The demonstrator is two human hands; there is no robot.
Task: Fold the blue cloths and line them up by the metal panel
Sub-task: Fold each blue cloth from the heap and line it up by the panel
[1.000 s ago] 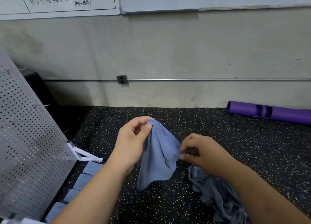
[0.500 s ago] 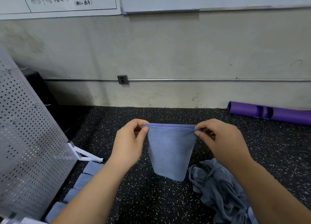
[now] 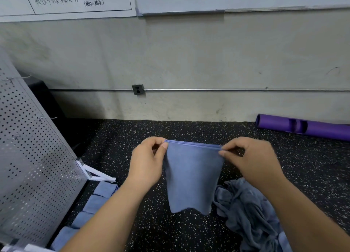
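A blue cloth (image 3: 191, 178) hangs doubled over in the air above the speckled black floor. My left hand (image 3: 146, 162) pinches its top left corner and my right hand (image 3: 251, 161) pinches its top right corner, so the top edge is stretched straight between them. A crumpled heap of blue cloths (image 3: 250, 215) lies on the floor below my right forearm. Several folded blue cloths (image 3: 94, 204) lie in a row along the foot of the perforated metal panel (image 3: 32, 166) at the left.
The panel leans on a white bracket (image 3: 96, 174). A purple roll (image 3: 303, 127) lies by the wall at the far right. A pale wall with a pipe and an outlet (image 3: 138, 89) closes the back.
My right hand slid from the cloth's middle up to its top right corner and pulled the edge taut. The cloth now hangs flat and square instead of bunched.
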